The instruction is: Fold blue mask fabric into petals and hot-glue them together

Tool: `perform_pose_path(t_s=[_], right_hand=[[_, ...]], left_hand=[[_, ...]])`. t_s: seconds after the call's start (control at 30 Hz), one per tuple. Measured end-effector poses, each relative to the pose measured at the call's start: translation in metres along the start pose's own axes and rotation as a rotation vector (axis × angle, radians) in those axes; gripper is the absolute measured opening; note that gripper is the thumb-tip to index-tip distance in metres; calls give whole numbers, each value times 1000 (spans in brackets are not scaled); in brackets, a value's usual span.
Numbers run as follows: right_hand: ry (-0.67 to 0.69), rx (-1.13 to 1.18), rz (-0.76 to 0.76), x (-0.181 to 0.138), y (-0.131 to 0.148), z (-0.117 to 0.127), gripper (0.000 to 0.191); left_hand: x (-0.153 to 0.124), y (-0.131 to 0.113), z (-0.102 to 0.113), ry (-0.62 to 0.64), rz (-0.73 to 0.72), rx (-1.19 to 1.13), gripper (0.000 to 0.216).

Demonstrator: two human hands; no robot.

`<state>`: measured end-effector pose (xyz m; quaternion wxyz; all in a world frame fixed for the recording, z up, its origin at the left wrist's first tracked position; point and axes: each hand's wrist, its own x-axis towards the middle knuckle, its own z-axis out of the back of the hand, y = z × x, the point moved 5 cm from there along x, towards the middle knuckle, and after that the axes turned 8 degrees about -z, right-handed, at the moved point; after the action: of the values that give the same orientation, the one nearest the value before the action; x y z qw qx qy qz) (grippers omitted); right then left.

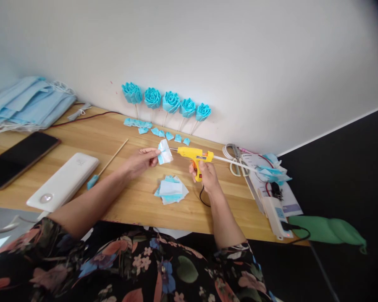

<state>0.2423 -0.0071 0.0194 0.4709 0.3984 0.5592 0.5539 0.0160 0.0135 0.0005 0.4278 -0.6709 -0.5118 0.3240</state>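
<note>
My left hand [143, 160] pinches a small white and blue piece of mask fabric [165, 152] by its left edge. In my right hand [207, 175] is a yellow glue gun [193, 154], its nozzle pointing left and touching or almost touching the fabric. A long white glue stick [231, 161] sticks out of the gun's back. Below the hands lies a pile of cut fabric pieces [171, 188] in white and blue. Small folded blue petals [169, 136] lie in a row beyond the hands. On the left, a wooden stick [113, 157] ends in a small blue bud [93, 181].
Several blue fabric roses [171, 102] on sticks lean against the wall. At left are stacked face masks [28, 102], a phone [22, 157] and a white power bank [64, 180]. Scissors [236, 167], papers [255, 161], a power strip [276, 218] and a green pouch [327, 230] are at right.
</note>
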Motion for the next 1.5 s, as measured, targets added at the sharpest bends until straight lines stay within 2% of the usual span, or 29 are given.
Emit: perform_pose_path(t_s=[0.33,0.9,1.17,1.5], right_hand=[[5,-59,-10,2,-9,1,55],[-43,-213,38,-1,6,2,53],[-22,-30,22,-2,4,7,54],[21,-36,-8,-1,4,0,56]], left_hand=[[0,2,0,12,-1,-1,35],[-1,-2,-2,23,-4,-40,35],[0,-6,3,-39,-60,-157,34],[2,-5,7,-40,-86,-167,37]])
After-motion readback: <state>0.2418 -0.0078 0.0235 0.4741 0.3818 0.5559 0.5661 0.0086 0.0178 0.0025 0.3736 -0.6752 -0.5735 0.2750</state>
